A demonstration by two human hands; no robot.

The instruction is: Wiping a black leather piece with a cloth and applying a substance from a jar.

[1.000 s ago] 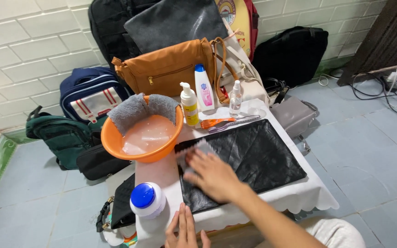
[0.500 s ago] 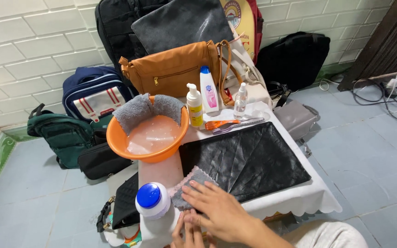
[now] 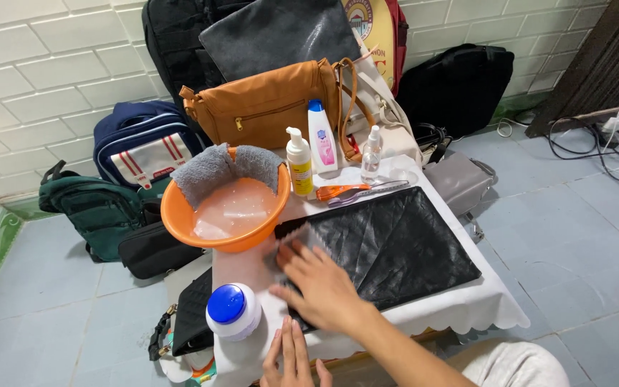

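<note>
A black quilted bag (image 3: 402,244) lies flat on a small table covered with a white cloth (image 3: 467,304). My right hand (image 3: 320,287) presses a small grey cloth (image 3: 289,249) onto the bag's left end, fingers spread over it. My left hand (image 3: 291,358) rests flat at the table's near edge and holds nothing. It sits just below a white jar with a blue lid (image 3: 232,312).
An orange basin (image 3: 180,233) of cloudy water with a grey towel (image 3: 220,168) over its rim stands at the table's left. Behind are a pump bottle (image 3: 299,165), a white bottle (image 3: 322,136), a small spray bottle (image 3: 372,154), orange scissors (image 3: 342,191) and a tan handbag (image 3: 266,107). Backpacks (image 3: 141,147) crowd the floor; cables (image 3: 596,147) lie at the right.
My right hand slid with the cloth from the bag's middle toward its near left corner, then up along the left end. My left hand stayed at the table edge.
</note>
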